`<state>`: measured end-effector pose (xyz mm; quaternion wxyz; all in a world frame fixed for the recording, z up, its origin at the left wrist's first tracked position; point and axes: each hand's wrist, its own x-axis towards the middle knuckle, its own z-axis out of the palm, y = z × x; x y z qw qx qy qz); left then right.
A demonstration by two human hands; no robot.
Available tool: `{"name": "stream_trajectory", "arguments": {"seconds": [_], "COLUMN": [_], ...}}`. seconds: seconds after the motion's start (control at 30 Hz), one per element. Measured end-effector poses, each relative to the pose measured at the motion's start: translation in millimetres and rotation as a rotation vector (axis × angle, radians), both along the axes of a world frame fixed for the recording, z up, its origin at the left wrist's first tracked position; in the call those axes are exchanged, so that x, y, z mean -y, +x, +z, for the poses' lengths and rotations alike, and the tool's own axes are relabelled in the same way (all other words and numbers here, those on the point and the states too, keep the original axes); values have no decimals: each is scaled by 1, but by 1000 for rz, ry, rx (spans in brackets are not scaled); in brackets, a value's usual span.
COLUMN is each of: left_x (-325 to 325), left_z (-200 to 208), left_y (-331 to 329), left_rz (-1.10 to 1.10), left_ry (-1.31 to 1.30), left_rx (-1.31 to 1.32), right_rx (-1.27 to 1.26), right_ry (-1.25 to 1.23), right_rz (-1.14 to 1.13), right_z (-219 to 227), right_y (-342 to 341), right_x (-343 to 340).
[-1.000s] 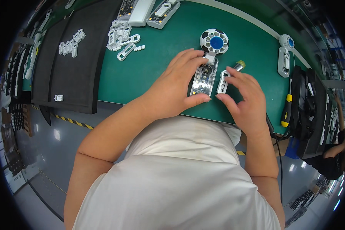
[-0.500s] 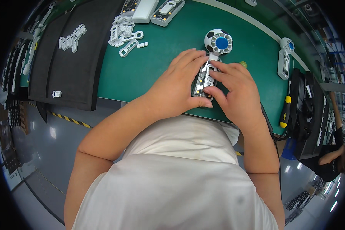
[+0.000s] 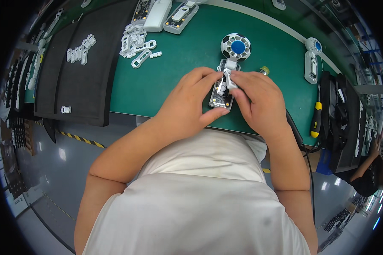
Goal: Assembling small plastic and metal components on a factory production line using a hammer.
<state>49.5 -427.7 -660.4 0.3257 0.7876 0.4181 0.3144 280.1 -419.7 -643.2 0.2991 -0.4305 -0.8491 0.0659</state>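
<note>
A handheld fan lies on the green table in front of me, with a clear-cased body (image 3: 220, 103) and a round football-patterned head (image 3: 236, 46) with a blue centre pointing away from me. My left hand (image 3: 190, 98) grips the left side of the body, thumb at its near end and fingers toward the neck. Between the thumb and fingers of my right hand (image 3: 261, 94) is a narrow white cover plate (image 3: 230, 80), tilted up off the body. White pieces show in the body beneath it. The right fingertips partly hide the plate's far end.
Loose white cover plates (image 3: 136, 40) lie in a heap at the back left, near more clear-cased bodies (image 3: 181, 18). A black tray (image 3: 81, 80) holds small white parts. On the right are another fan (image 3: 311, 66), a yellow-black screwdriver (image 3: 316, 119) and a small yellowish object (image 3: 264, 70).
The white cover plate has gone from lying flat on the fan body to tilted up in my right fingers. My left fingers have drawn a little nearer to me.
</note>
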Motion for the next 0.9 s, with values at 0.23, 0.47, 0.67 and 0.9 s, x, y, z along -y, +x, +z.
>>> {"name": "stream_trajectory", "arguments": {"seconds": [0.23,0.47,0.67,0.9], "left_x": [-20,-45,-26,3], "left_z": [17,25,15,-2], "left_y": [5,-42,-38,6], "left_rz": [36,234,319,19], "left_ry": [-57,114,464,220], "left_rx": [79,-239,-405,-186], "right_rx": [-204,-75,79,91], "right_ry": [12,-206,-381,-521], "right_rz": [70,-41,-82,-149], "right_z": [10,28,17,29], "right_y": [-5,-10,-15,-19], "right_x": [-9,-9,-9,-12]}}
